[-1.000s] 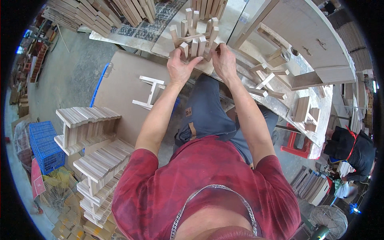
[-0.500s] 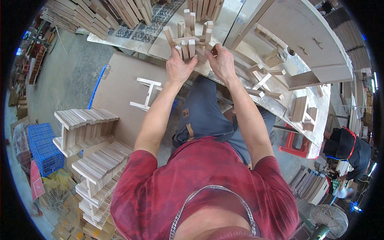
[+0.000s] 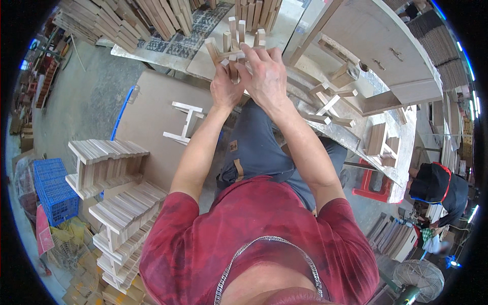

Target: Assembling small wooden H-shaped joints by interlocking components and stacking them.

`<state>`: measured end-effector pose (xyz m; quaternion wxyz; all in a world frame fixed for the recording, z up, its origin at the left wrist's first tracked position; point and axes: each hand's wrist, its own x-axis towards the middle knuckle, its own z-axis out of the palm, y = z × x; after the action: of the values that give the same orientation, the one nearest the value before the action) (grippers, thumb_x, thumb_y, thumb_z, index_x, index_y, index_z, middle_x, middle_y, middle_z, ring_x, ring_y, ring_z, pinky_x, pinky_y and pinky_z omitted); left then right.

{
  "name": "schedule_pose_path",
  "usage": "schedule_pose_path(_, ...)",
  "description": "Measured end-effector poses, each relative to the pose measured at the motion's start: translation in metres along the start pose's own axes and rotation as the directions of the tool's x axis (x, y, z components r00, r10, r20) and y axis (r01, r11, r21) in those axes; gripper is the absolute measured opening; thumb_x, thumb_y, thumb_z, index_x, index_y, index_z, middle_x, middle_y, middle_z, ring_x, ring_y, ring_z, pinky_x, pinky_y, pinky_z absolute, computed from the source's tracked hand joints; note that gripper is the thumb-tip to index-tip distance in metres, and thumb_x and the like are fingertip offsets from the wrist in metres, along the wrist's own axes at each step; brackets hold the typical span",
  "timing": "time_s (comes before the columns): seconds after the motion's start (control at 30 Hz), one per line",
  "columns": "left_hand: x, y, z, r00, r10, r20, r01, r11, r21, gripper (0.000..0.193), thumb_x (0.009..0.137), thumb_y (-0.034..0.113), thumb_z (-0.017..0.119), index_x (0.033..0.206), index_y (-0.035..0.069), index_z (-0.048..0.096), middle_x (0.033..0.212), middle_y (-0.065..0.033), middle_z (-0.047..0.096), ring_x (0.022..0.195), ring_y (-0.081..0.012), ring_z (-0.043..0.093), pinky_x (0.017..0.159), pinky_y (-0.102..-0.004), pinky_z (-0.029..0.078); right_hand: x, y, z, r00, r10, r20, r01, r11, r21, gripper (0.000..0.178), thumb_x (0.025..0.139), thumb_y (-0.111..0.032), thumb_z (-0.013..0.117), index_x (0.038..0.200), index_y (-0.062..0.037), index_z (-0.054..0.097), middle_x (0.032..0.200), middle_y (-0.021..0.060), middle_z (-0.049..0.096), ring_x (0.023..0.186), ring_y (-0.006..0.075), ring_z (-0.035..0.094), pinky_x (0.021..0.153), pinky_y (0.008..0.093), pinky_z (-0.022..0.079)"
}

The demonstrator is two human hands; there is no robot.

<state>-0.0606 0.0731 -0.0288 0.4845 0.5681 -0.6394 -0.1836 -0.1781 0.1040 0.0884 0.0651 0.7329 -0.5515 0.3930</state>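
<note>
On the bench in front of me stands a tight cluster of pale wooden sticks (image 3: 227, 40), some upright and some lying across the others. Low at its near left side, my left hand (image 3: 226, 90) is closed around the ends of the nearest sticks, its fingertips partly covered. My right hand (image 3: 266, 76) reaches over the front and right of the same cluster, its fingers bent down onto the sticks and close to the left hand. What lies under the right palm is hidden.
A wooden frame assembly (image 3: 328, 105) lies on the bench to the right, beside a large pale panel (image 3: 381, 46). Stacked slats (image 3: 264, 12) stand behind. At left are an H-shaped frame (image 3: 185, 122), stacked wooden pieces (image 3: 109, 152) and a blue crate (image 3: 56, 190). Another person (image 3: 439, 190) is far right.
My right hand has moved left from the right side of the cluster and now covers its front. My left hand has barely moved and stays at the near left sticks.
</note>
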Motion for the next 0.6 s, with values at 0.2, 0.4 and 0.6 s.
schedule_pose_path(0.2, 0.005, -0.006, -0.002, 1.0, -0.007, 0.021, 0.008, 1.0, -0.029, 0.057, 0.077, 0.035, 0.087, 0.102, 0.001, 0.049, 0.084, -0.0183, 0.067, 0.081, -0.0409, 0.069, 0.069, -0.0474, 0.054, -0.005, 0.022, 0.018, 0.94, 0.133, 0.313, -0.238, 0.916, 0.323, 0.032, 0.09, -0.012, 0.072, 0.121, -0.0039, 0.067, 0.107, 0.0141, 0.073, 0.096, 0.033, 0.072, 0.082, 0.0423, 0.057)
schedule_pose_path(0.4, 0.008, -0.028, -0.019, 0.967, -0.067, 0.247, 0.124, 0.967, -0.222, 0.041, 0.079, 0.024, 0.087, 0.096, 0.001, 0.058, 0.084, -0.0108, 0.065, 0.073, -0.022, 0.058, 0.071, -0.0361, 0.052, -0.012, 0.04, 0.04, 0.92, 0.208, 0.333, -0.358, 0.791, 0.496, 0.034, 0.093, -0.012, 0.072, 0.122, 0.0024, 0.061, 0.099, 0.0152, 0.074, 0.09, 0.0217, 0.073, 0.082, 0.0358, 0.058)
schedule_pose_path(0.6, 0.017, -0.043, -0.028, 0.87, -0.076, 0.487, 0.155, 0.98, -0.123, 0.035, 0.088, 0.007, 0.076, 0.119, 0.001, 0.061, 0.1, -0.0091, 0.072, 0.094, -0.0137, 0.068, 0.086, -0.0324, 0.054, 0.006, 0.043, 0.047, 0.8, 0.221, 0.557, -0.476, 0.799, 0.366, 0.036, 0.082, -0.02, 0.082, 0.11, -0.0009, 0.07, 0.09, 0.0168, 0.075, 0.084, 0.0291, 0.073, 0.077, 0.0398, 0.056)
